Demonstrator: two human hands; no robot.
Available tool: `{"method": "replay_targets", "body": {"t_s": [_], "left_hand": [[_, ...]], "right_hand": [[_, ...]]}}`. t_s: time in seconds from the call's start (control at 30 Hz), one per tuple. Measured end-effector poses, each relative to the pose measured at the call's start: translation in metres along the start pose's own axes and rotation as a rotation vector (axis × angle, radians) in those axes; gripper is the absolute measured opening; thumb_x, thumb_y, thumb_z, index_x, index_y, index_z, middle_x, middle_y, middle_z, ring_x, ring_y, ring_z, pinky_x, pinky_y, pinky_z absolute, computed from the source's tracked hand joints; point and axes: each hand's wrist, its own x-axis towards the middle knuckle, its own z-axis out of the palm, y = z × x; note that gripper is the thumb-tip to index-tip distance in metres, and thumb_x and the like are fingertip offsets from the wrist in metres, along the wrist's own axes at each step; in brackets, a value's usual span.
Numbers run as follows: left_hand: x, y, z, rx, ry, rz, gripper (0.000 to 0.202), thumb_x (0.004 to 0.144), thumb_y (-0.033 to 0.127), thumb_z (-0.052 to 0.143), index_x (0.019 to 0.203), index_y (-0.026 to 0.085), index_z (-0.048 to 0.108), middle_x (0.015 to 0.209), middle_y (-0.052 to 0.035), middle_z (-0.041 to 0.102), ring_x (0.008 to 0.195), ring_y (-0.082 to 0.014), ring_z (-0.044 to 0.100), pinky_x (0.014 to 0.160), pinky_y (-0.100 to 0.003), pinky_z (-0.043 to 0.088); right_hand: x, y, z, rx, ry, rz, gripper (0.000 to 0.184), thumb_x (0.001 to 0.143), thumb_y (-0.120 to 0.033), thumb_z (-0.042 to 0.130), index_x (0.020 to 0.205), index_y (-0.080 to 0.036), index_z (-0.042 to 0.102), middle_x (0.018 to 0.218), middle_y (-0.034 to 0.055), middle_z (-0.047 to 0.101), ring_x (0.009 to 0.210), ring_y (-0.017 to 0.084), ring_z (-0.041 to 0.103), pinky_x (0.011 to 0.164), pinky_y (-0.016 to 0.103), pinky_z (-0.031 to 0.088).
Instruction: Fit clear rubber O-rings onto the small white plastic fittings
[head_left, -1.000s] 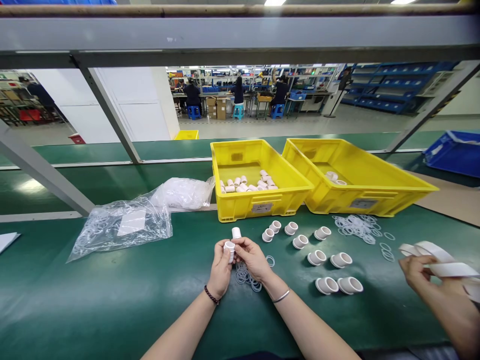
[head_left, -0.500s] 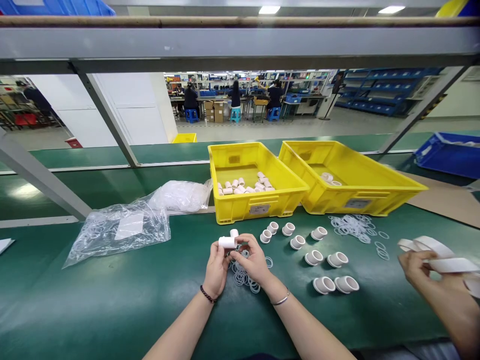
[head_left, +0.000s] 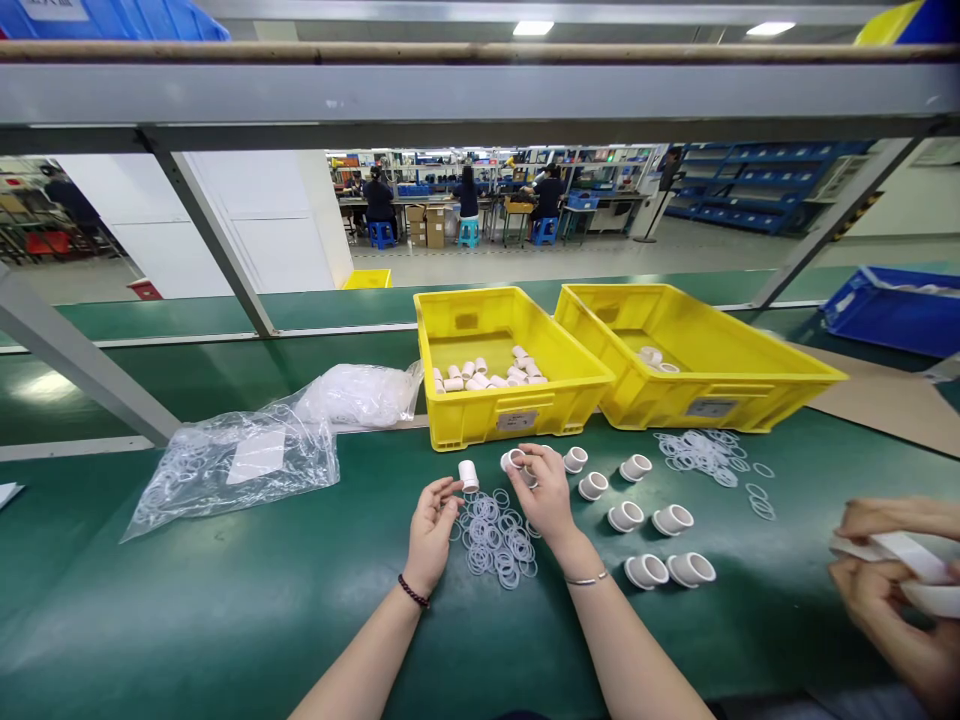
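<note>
My right hand [head_left: 541,492] pinches a white plastic pipe fitting [head_left: 512,460] over the green table, at the left end of a group of similar fittings. Partly hidden behind its fingers are other fittings from that group. My left hand [head_left: 433,525] has its thumb and index finger apart, fingertips beside a white sleeve [head_left: 468,476] that stands upright; whether they touch it I cannot tell. Between and below my hands lies a loose pile of translucent sealing rings [head_left: 491,540]. Several white fittings with flanged lower ends [head_left: 627,516] stand to the right.
Behind are a yellow bin [head_left: 517,420] of white sleeves and another yellow bin [head_left: 720,400]. Clear plastic bags [head_left: 255,460] lie left. More rings [head_left: 701,455] lie right, near a co-worker's hands [head_left: 885,580] holding white strips. A metal frame [head_left: 480,95] crosses above.
My hands have moved apart. My right hand has carried the fitting right, toward the group; my left hand has let go of it and stays by the standing sleeve. The ring pile is now uncovered.
</note>
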Motion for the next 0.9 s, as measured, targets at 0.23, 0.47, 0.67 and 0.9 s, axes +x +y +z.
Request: {"method": "replay_targets", "body": {"t_s": [0.23,0.47,0.67,0.9], "left_hand": [[0.003,-0.003,-0.003,0.075,0.064,-0.028,0.023,0.083,0.035,0.056,0.094,0.016,0.058,0.093,-0.0071,0.064,0.08,-0.0149,0.057,0.077,-0.027,0.044],[0.004,-0.008,-0.004,0.086,0.08,-0.035,0.022,0.082,0.036,0.056,0.092,0.016,0.059,0.088,-0.0061,0.064,0.079,-0.0153,0.057,0.075,-0.027,0.045],[0.005,-0.01,-0.006,0.123,0.089,-0.001,0.022,0.083,0.036,0.055,0.091,0.016,0.059,0.087,-0.006,0.063,0.077,-0.0151,0.056,0.074,-0.027,0.045],[0.014,-0.006,-0.015,0.457,0.028,0.18,0.019,0.085,0.032,0.05,0.088,0.019,0.064,0.096,-0.0078,0.063,0.093,-0.0218,0.056,0.086,-0.038,0.043]], "right_hand": [[0.0,0.027,0.001,-0.291,-0.118,-0.045,0.007,0.081,-0.024,0.057,0.083,-0.02,0.062,0.1,0.0107,0.06,0.11,0.03,0.047,0.09,0.05,0.041],[-0.01,-0.006,0.012,0.074,-0.127,-0.055,0.021,0.087,-0.025,0.05,0.106,-0.021,0.057,0.112,0.011,0.058,0.111,0.024,0.053,0.095,0.044,0.044],[-0.017,0.008,0.027,0.107,-0.312,0.181,0.04,0.09,-0.038,0.043,0.125,-0.018,0.047,0.127,0.0134,0.052,0.121,0.024,0.046,0.101,0.046,0.039],[-0.013,0.034,0.022,-0.058,-0.222,0.256,0.041,0.09,-0.037,0.04,0.123,-0.016,0.049,0.124,0.0153,0.053,0.12,0.027,0.046,0.101,0.048,0.038]]}}
